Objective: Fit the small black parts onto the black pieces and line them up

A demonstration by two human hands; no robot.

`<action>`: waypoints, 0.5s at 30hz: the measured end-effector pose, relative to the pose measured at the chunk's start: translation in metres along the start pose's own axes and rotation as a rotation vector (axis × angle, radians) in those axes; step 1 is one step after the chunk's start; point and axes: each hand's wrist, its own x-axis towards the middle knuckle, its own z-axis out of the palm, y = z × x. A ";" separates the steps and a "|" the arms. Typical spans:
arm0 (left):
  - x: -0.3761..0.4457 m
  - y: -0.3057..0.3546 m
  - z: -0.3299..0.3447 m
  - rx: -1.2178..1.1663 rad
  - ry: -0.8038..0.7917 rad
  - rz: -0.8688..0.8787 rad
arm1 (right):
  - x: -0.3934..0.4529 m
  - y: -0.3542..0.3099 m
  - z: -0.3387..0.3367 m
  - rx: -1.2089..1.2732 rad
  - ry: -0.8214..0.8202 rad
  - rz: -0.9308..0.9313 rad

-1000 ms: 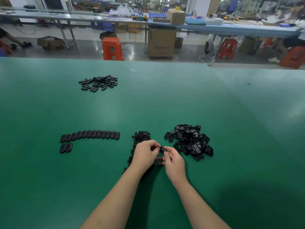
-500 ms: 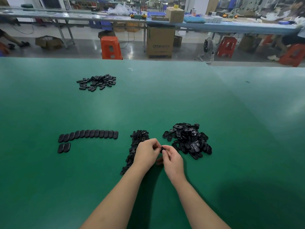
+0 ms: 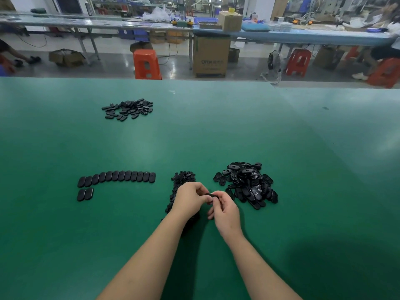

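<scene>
Low centre of frame: my left hand [image 3: 190,199] and right hand [image 3: 225,210] meet, both pinching one black piece [image 3: 209,195] between the fingertips. Just behind my left hand: small parts [image 3: 183,180] heaped. Right of centre: piece pile [image 3: 246,185]. Left: finished row [image 3: 116,176], two more below. Upper left: far pile [image 3: 128,108]. All on the green table [image 3: 216,131].

Two bare forearms enter from bottom edge. No sleeves, gloves, watch or rings visible. Left hand [image 3: 190,200] and right hand [image 3: 226,210] uncovered; fingers [image 3: 213,214] slender, nails short, no polish discernible.
</scene>
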 end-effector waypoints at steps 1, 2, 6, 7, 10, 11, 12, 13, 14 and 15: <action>0.000 -0.001 0.000 -0.025 -0.003 -0.009 | 0.000 -0.001 0.000 -0.002 0.003 -0.007; 0.000 -0.001 0.000 -0.049 -0.003 -0.015 | 0.000 -0.001 0.000 -0.004 0.006 -0.012; -0.002 -0.001 0.003 -0.130 -0.006 -0.026 | 0.000 -0.002 0.000 -0.010 0.009 -0.014; -0.002 -0.001 0.003 -0.138 -0.007 -0.029 | 0.000 -0.001 0.000 -0.013 0.010 -0.013; -0.003 0.000 0.003 -0.127 -0.013 -0.036 | 0.000 0.000 0.000 -0.029 0.013 -0.011; -0.004 0.000 0.003 -0.119 -0.015 -0.040 | 0.000 0.000 0.000 -0.034 0.014 -0.010; -0.004 0.001 0.003 -0.109 -0.016 -0.044 | 0.000 0.000 0.000 -0.040 0.015 -0.010; -0.005 0.001 0.003 -0.097 -0.017 -0.046 | 0.000 0.001 0.000 -0.046 0.016 -0.012; -0.005 0.002 0.003 -0.086 -0.017 -0.045 | 0.000 0.001 0.000 -0.049 0.017 -0.013; -0.005 0.002 0.003 -0.077 -0.017 -0.043 | 0.000 0.001 0.000 -0.049 0.017 -0.013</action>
